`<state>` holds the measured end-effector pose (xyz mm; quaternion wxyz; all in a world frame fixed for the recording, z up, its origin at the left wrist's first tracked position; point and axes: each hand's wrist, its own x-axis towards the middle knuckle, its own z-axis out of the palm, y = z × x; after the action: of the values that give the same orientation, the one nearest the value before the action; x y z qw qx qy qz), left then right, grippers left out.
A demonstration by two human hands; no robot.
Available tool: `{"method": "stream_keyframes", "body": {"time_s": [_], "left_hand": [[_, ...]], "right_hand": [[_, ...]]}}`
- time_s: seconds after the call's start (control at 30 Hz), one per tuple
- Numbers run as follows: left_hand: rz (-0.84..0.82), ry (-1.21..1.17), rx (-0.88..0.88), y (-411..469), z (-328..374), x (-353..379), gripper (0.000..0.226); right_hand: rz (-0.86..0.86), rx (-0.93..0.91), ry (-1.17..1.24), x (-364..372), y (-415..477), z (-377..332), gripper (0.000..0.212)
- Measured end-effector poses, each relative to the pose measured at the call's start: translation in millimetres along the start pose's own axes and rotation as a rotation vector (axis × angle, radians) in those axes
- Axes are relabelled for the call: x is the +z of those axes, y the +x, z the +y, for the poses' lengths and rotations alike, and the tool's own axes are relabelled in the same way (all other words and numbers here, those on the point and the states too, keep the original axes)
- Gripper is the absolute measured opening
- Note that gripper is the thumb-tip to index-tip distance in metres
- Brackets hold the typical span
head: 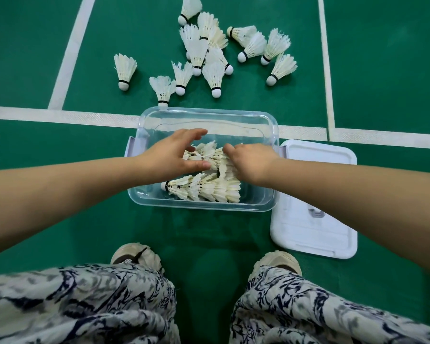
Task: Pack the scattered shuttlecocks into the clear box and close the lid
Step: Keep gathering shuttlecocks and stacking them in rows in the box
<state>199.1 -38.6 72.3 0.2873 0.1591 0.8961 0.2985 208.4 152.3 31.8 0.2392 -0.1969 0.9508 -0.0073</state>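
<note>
The clear box (273, 135) sits on the green floor in front of me. Inside lie two nested rows of white shuttlecocks: a near row (204, 188) and a far row (209, 155). My left hand (174, 152) is spread over the far row's left end, thumb and fingers wide apart. My right hand (248, 162) curls down onto that row's right end, its fingertips hidden among the feathers. Several loose shuttlecocks (209, 58) lie scattered on the floor beyond the box. The white lid (315, 227) lies flat to the right of the box.
One shuttlecock (124, 70) lies apart at the far left and another (163, 91) just behind the box's rim. White court lines (60, 116) cross the floor. My shoes (134, 255) and patterned trousers fill the bottom of the view.
</note>
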Motion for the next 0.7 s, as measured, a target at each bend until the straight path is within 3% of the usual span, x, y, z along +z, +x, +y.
{"method": "stream_keyframes", "body": {"time_s": [0.43, 0.57, 0.7], "left_hand": [[-0.078, 0.065, -0.023, -7, -7, 1, 0.073], [-0.033, 0.074, -0.013, -15, -3, -2, 0.074], [0.017, 0.047, 0.021, -20, 7, -6, 0.073]], "right_hand": [[-0.129, 0.056, -0.053, 7, 1, -6, 0.028], [-0.103, 0.085, 0.001, -10, -5, -5, 0.058], [0.065, 0.055, 0.081, -34, -14, -9, 0.071]]}}
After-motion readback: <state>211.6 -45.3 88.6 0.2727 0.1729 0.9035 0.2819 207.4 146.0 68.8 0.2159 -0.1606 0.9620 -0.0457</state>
